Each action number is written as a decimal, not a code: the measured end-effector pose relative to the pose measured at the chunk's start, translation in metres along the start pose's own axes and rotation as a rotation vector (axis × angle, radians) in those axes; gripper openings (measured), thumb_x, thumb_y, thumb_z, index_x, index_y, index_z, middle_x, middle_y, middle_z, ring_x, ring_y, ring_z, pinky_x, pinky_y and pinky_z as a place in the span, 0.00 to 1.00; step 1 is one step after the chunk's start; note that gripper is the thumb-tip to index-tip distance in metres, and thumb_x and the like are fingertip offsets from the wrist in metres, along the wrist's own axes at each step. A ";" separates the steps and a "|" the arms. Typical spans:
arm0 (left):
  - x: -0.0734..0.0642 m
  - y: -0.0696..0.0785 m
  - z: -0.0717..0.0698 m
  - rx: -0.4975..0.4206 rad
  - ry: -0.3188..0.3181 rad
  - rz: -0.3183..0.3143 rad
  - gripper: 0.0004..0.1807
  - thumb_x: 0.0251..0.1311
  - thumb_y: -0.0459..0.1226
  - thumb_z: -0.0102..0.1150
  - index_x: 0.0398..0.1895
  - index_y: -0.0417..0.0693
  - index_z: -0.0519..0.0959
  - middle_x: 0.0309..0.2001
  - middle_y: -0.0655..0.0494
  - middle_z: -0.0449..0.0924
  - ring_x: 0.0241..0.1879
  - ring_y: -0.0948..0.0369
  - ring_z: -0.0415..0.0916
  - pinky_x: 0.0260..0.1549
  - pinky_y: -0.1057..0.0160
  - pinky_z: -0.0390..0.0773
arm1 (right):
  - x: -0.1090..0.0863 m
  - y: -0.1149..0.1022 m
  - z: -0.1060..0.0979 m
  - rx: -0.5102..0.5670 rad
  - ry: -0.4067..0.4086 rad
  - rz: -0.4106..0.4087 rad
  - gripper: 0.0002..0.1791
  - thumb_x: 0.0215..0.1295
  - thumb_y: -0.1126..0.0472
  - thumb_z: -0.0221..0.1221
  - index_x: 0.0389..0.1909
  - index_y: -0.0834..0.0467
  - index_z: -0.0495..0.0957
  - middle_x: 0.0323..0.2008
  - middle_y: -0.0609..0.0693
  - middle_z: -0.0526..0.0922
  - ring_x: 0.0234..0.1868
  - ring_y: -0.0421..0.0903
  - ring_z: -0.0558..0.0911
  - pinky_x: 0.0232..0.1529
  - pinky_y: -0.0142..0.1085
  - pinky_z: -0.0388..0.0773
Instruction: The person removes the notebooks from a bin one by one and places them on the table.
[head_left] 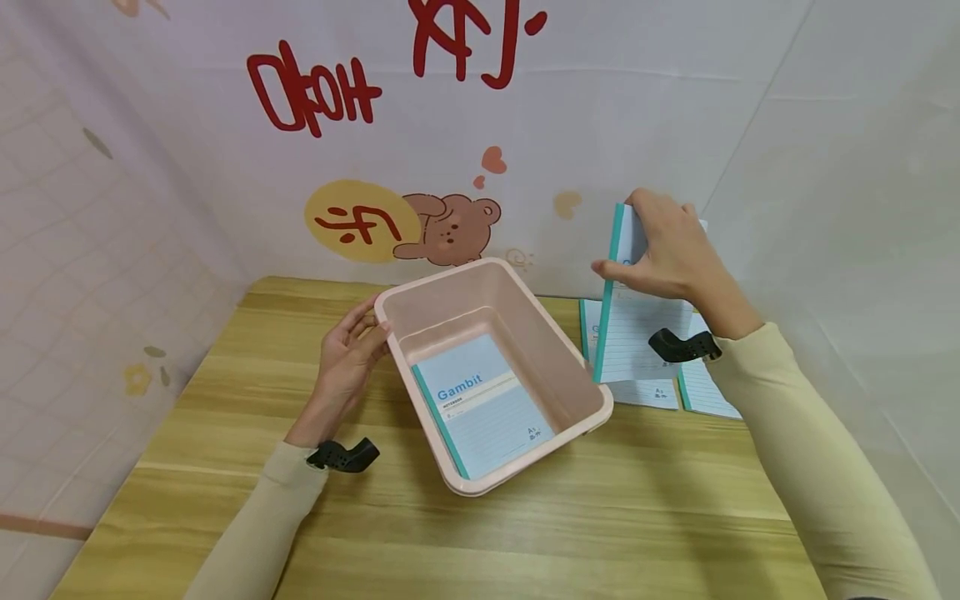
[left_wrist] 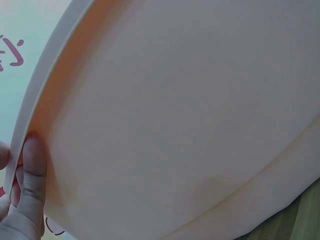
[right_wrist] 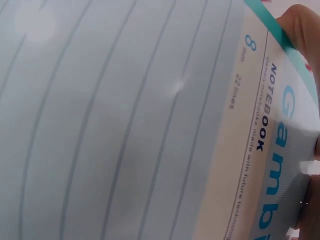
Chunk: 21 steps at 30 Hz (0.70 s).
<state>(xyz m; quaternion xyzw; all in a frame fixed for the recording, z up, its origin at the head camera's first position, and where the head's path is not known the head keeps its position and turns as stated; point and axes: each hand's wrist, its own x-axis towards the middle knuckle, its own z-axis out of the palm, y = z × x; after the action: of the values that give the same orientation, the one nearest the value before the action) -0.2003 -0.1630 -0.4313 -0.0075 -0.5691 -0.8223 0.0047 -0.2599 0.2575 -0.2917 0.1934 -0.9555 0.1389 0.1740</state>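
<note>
Gripping a notebook (head_left: 630, 342) near its top with the curled right hand (head_left: 667, 246), over other notebooks (head_left: 641, 395); pinching the tub (head_left: 540, 358) by its rim with the left hand (head_left: 354, 346); perhaps risking snagging on that rim, leaving the lower edge dangling.

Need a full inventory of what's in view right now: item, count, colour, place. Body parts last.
Tub: 1, pale pink, mid-table
Boxed notebook: 1, pale blue with teal spine, lying inside the tub
Raised notebook: 1, same colours, held up at right
Table notebooks: 2 visible, same colours, partly hidden behind the raised one and the right arm
Table: 1, yellowish wood grain, underneath
Backdrop: white, behind; red characters, brown bear, yellow disc, hearts
Wrist mounts: 2, black, one per wrist
Sleeves: 2, cream, both forearms
Hands: 2, bare; left grips tub rim, right grips raised notebook
</note>
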 end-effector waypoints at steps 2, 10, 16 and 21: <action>0.000 0.000 0.001 0.007 -0.002 0.000 0.33 0.70 0.26 0.58 0.77 0.41 0.63 0.46 0.56 0.75 0.42 0.65 0.81 0.42 0.71 0.85 | -0.007 0.010 0.001 0.000 -0.009 0.031 0.38 0.50 0.39 0.69 0.51 0.62 0.69 0.36 0.56 0.74 0.38 0.54 0.71 0.42 0.47 0.57; -0.001 0.001 0.000 0.021 0.009 -0.006 0.32 0.70 0.27 0.58 0.76 0.43 0.64 0.48 0.52 0.75 0.43 0.64 0.82 0.43 0.71 0.86 | -0.031 0.036 0.004 -0.022 -0.056 0.089 0.37 0.52 0.38 0.70 0.49 0.61 0.68 0.33 0.55 0.73 0.36 0.52 0.69 0.40 0.45 0.55; -0.001 0.001 0.000 0.012 0.001 -0.001 0.33 0.70 0.26 0.58 0.77 0.42 0.63 0.47 0.54 0.75 0.43 0.63 0.82 0.42 0.70 0.86 | -0.049 0.048 0.012 -0.042 -0.115 0.107 0.34 0.52 0.38 0.70 0.44 0.58 0.68 0.29 0.53 0.70 0.33 0.51 0.67 0.38 0.43 0.53; 0.000 -0.001 -0.001 -0.002 -0.002 0.004 0.34 0.69 0.25 0.58 0.78 0.41 0.62 0.47 0.53 0.75 0.43 0.63 0.82 0.42 0.70 0.86 | -0.066 0.059 0.022 -0.056 -0.167 0.127 0.33 0.52 0.38 0.71 0.43 0.57 0.68 0.28 0.52 0.71 0.32 0.50 0.68 0.38 0.43 0.53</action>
<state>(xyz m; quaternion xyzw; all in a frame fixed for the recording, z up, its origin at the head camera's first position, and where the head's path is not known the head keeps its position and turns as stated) -0.2002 -0.1641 -0.4324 -0.0092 -0.5683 -0.8227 0.0056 -0.2332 0.3235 -0.3492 0.1382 -0.9805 0.1065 0.0901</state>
